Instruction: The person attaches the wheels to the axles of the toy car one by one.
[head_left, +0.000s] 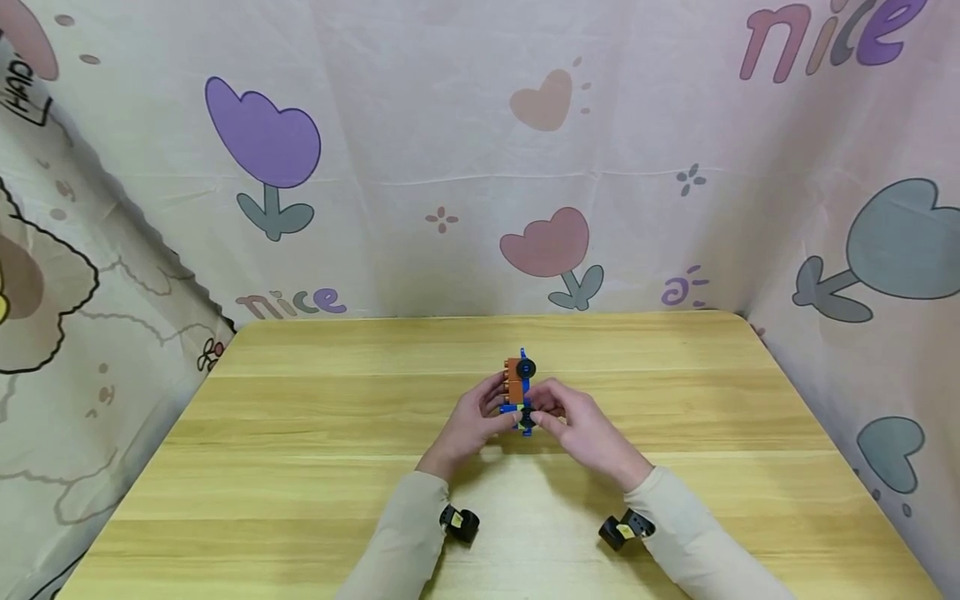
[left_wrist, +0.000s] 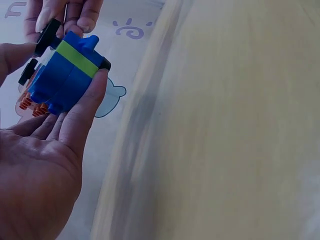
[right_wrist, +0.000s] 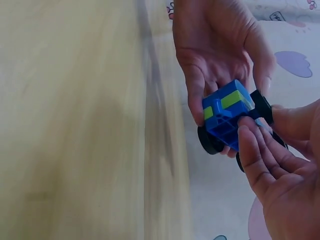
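A toy block car [head_left: 516, 390] of orange, blue and lime-green bricks with black wheels is held on its side above the table, its underside facing right. My left hand [head_left: 469, 422] grips it from the left, with fingers along the blue end in the left wrist view. From the right, my right hand [head_left: 588, 423] pinches the near black wheel [right_wrist: 263, 107] at its thumb, while its fingertips touch the blue underside [right_wrist: 229, 131]. Orange studs [left_wrist: 35, 106] show beyond the blue bricks [left_wrist: 60, 80] in the left wrist view. The fingers partly hide the car.
The wooden table [head_left: 300, 433] extends around both hands. A printed cloth [head_left: 405, 125] hangs behind it and along both sides. Black wrist devices [head_left: 461, 524] are strapped over the beige sleeves [head_left: 408, 533].
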